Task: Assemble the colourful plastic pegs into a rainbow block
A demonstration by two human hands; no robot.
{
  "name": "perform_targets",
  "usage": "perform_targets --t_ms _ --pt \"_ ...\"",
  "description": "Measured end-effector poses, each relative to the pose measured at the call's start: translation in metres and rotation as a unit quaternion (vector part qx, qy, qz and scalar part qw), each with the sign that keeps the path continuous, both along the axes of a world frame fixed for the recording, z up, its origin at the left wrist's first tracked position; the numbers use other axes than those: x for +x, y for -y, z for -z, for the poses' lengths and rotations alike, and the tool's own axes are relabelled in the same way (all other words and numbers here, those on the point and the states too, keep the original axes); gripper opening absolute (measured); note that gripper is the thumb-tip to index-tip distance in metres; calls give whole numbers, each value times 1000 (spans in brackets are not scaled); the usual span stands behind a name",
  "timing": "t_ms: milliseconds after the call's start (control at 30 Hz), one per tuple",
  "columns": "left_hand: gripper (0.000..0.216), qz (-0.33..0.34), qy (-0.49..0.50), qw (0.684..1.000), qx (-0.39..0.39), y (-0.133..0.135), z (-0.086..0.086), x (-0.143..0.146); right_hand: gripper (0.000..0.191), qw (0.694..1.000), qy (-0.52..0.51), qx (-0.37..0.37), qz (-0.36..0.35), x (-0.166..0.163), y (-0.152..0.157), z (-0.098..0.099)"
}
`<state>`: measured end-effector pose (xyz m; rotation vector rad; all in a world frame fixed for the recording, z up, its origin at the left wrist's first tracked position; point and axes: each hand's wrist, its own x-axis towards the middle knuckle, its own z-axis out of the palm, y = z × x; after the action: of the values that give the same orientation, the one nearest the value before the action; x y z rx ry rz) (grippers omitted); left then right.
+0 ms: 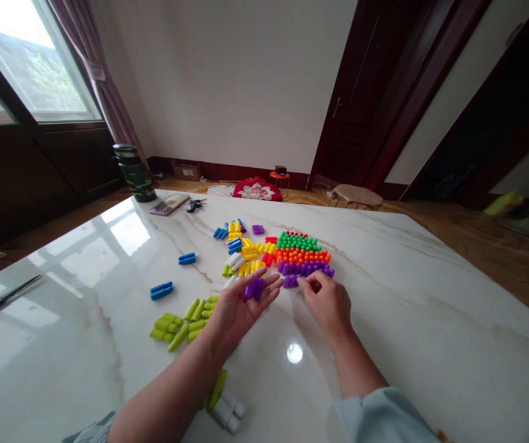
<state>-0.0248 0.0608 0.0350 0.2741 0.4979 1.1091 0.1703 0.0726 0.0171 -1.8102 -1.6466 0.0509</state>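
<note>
- Looks well under way: counting four bands, dark red, green, orange and purple, upright in the colour-banded block (pixel 299 255) on the bench (pixel 407 351).
- Seems unfinished at the block's near side: showing only a short purple row (pixel 288 281), about three pieces, in front of the longer purple band.
- Holding about three purple pieces (pixel 254 288) loosely on the left hand (pixel 233 311), palm up, fingers extended and not closed, just left of the block's near side.
- Pinching with the right hand (pixel 330 301), fingers nearly together, beside the short row; cannot tell whether gripping a piece.
- Left over, lying loose to the block's left: yellow pieces (pixel 250 251), red pieces (pixel 268 260), white pieces (pixel 235 261) and lime pieces (pixel 195 311), too overlapped to count.
- Counting two separate blue pairs (pixel 187 259) farther left of the block, two pieces each, besides blue in the heap.
- Counting one purple cluster (pixel 258 230), about three pieces, left of the block's far side.
- Counting one phone (pixel 170 204), one bunch of keys (pixel 194 205) and one flask (pixel 135 178), all beyond the block and to its left.
</note>
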Motion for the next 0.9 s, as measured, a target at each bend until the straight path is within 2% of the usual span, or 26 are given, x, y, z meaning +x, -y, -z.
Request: perform_targets --t_ms 67,167,267,333,500,733,900 --pt "38 -1 3 1000 3 -1 0 0 25 999 0 -23 -48 -4 2 0" --pt "41 -2 7 1000 5 -1 1 0 13 989 -1 -50 -136 -10 2 1" --pt "42 -4 11 1000 6 -1 2 0 7 982 -5 -54 -179 -13 2 2" --pt "42 -5 12 1000 6 0 2 0 8 982 -10 -46 -182 -13 2 2" --pt "39 -10 11 1000 -5 0 2 0 12 990 -25 -17 -137 -8 -2 6" --pt "36 -14 4 1000 -7 1 -3 1 23 981 -15 -41 -191 -13 -3 7" --pt "38 -10 2 1000 -4 2 -4 1 24 976 -37 -32 -213 -15 -3 5"
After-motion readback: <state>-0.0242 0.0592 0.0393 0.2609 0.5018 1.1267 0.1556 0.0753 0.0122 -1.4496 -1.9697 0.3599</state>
